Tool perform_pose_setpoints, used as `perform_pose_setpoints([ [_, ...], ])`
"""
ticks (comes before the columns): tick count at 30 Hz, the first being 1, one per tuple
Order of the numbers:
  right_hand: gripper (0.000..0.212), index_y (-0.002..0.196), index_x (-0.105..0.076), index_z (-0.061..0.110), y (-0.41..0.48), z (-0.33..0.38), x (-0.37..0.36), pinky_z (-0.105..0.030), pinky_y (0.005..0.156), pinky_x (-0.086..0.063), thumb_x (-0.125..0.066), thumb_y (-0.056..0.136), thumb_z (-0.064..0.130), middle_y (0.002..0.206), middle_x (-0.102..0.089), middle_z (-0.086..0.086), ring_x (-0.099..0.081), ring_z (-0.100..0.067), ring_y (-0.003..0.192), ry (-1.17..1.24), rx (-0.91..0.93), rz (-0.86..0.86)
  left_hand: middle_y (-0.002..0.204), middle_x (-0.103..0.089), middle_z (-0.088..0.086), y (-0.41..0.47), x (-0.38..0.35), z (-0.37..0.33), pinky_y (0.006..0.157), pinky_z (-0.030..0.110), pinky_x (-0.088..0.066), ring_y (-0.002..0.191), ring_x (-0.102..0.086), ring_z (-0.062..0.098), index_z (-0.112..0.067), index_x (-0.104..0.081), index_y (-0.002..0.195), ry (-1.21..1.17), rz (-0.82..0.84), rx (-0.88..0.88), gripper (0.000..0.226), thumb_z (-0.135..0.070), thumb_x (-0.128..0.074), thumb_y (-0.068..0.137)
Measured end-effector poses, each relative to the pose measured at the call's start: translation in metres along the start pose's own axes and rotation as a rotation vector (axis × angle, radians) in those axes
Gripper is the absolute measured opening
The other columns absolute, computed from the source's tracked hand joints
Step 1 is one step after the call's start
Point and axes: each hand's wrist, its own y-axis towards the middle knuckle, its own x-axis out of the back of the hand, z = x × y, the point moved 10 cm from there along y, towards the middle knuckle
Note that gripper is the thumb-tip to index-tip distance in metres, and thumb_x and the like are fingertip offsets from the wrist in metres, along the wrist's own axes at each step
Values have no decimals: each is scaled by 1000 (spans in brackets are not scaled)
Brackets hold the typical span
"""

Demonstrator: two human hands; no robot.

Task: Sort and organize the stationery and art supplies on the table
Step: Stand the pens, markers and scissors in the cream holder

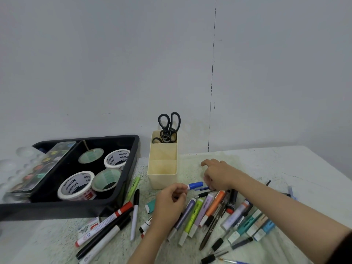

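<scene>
Pale wall (114,63) behind speckled table (285,164)

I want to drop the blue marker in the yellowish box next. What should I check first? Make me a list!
1. Left hand has a firm hold on the blue-capped marker: ok, fingertips pinch it.
2. Marker's cap is on: ok.
3. Cream holder stands upright: ok.
4. Room in the holder's front compartment: ok, nothing shows inside it.
5. Scissors out of the way: ok, they sit in the back compartment.
6. Right hand holds nothing that could snag: cannot tell, its fingertips are down among the pens beside the holder.
</scene>
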Motion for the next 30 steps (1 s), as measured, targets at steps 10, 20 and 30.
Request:
perform_pose_setpoints([
  [10,3,90,-58,24,-59,27,70,-32,93,-41,-55,90,23,130,-51,-1,-49,-15,109,107,194,-549,91,-72,13,-3,-13,8,71,28,-57,81,-69,20,-7,-69,94,-478,84,304,23,-12,-47,97],
  [20,15,100,-63,31,-114,50,31,-28,92,-42,-55,88,27,133,-50,-1,-51,-15,113,103,363,-561,79,-72,13,-19,-87,-3,55,27,-57,59,-67,18,-2,-72,91,-985,424,608,19,-6,-58,78],
  [30,25,114,-67,30,-98,-131,-7,-32,95,-33,-55,93,29,141,-43,0,-43,-18,121,81,-460,-367,57,-53,1,-17,-78,5,33,13,-27,37,-33,4,2,-59,103,-992,326,647,20,-4,-41,96],
])
